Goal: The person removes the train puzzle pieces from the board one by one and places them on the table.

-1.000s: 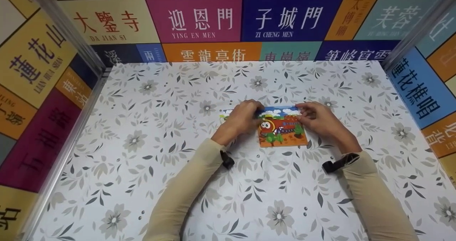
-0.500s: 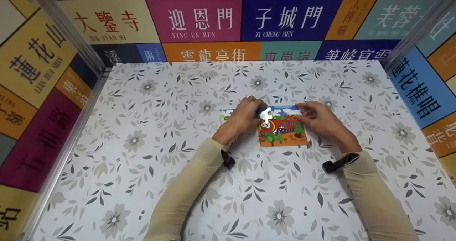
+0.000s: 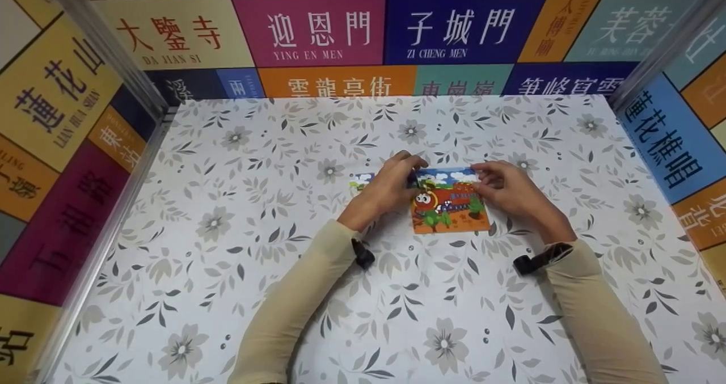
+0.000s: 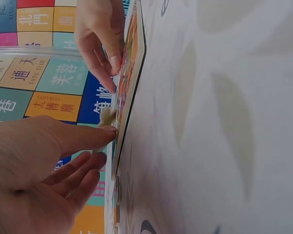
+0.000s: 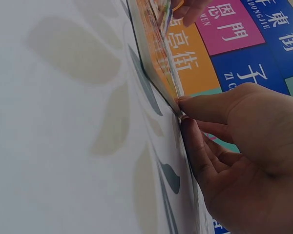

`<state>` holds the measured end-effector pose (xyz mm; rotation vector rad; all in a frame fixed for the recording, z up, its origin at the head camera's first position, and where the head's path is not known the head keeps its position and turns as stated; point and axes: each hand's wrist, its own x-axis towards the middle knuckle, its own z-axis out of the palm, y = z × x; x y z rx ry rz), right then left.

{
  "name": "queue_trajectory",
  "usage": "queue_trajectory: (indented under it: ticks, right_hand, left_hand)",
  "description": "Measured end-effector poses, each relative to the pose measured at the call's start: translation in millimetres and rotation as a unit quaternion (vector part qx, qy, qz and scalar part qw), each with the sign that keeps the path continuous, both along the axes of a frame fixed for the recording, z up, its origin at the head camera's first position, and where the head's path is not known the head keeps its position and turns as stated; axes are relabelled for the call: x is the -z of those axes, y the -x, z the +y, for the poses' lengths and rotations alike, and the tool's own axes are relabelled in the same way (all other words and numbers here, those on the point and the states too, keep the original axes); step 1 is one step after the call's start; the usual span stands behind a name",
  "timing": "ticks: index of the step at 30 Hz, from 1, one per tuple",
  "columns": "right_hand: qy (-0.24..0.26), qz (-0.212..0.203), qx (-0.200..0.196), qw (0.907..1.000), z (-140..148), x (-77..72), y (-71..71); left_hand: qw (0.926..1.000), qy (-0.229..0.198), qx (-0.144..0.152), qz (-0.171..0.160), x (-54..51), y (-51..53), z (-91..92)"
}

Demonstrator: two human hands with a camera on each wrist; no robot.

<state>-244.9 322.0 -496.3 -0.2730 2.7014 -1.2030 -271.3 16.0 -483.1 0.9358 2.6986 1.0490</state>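
Observation:
A small jigsaw puzzle (image 3: pixel 454 222) with a red cartoon train lies flat on the table. My left hand (image 3: pixel 390 186) is over its upper left corner and pinches a puzzle piece (image 4: pixel 106 118) between thumb and fingers. That piece is tilted against the picture in the left wrist view; its print is hard to make out. At the upper right corner my right hand (image 3: pixel 505 188) pinches the edge of the puzzle between thumb and forefinger, as the right wrist view shows. My left hand partly hides the left side of the picture.
Just left of my left hand, more printed puzzle pieces (image 3: pixel 357 184) show from behind it; how many is hidden. White floral cloth covers the table (image 3: pixel 283 293). Panels with large lettering (image 3: pixel 317 29) wall it in at the back and both sides.
Half a second ago the piece in my left hand caught bright glare above the train's face; now the glare is gone. My left fingers have shifted slightly. My right hand stays put.

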Motion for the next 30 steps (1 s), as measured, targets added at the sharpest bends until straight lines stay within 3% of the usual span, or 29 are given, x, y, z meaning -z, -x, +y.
queue_trajectory:
  ticks: [23,30]
  right_hand:
    - [-0.006,-0.007,0.006,0.9999,1.9,0.9,0.2]
    - [-0.007,-0.011,0.019,0.9997,1.0,1.2,-0.1]
  left_hand:
    - [0.9957,0.08,-0.032,0.033,3.5,-2.2,6.9]
    - [0.9954,0.082,-0.034,0.035,3.1,-4.6,9.1]
